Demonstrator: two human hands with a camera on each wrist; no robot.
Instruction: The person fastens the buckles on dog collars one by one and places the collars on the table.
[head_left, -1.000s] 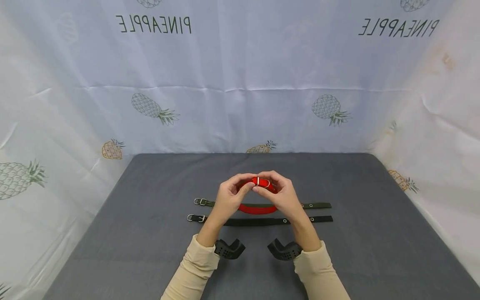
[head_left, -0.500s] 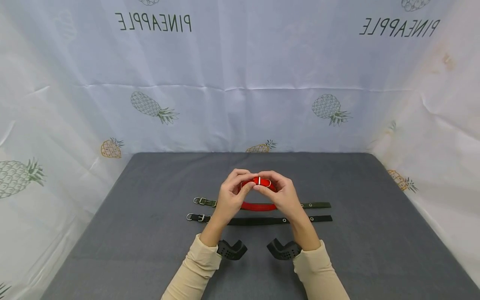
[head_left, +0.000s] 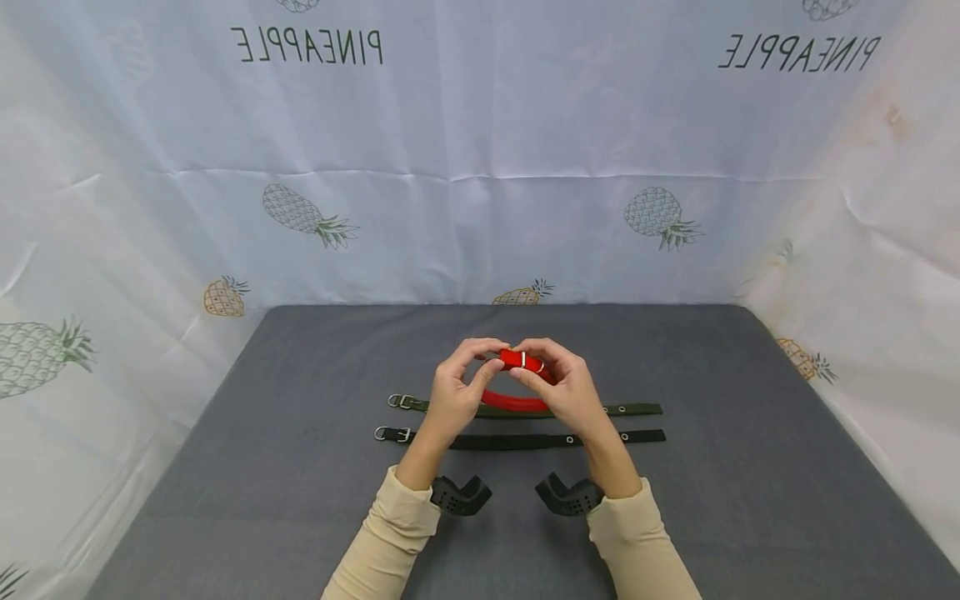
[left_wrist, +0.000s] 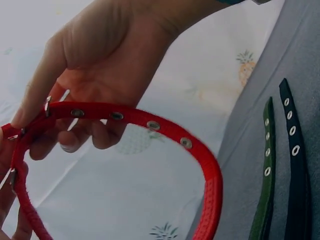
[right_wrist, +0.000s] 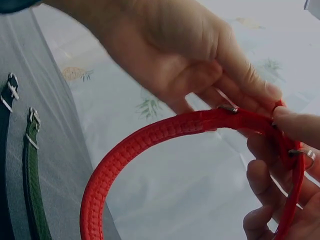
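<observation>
A red dog collar [head_left: 517,403], bent into a loop, is held up above the table between both hands. My left hand [head_left: 456,392] pinches the buckle area from the left, its thumb and fingertips at the red strap tip. From the right, my right hand [head_left: 567,385] grips the collar beside the metal keeper. In the left wrist view, several eyelets line the red collar [left_wrist: 150,122] near the right hand [left_wrist: 110,65]. The right wrist view shows the padded part of the collar [right_wrist: 120,160] and the left hand [right_wrist: 200,55]; overlapping fingers partly hide the buckle.
A green collar [head_left: 637,409] and a black collar [head_left: 510,442] lie straight and parallel on the grey table [head_left: 300,500], below the hands. Their buckles face left, their eyelet ends right. Pineapple-print curtains [head_left: 487,233] enclose the table's back and sides.
The collar's lower loop has risen slightly. Its metal keeper has shifted a little right, and more red strap shows between the fingertips. The green and black collars stay put.
</observation>
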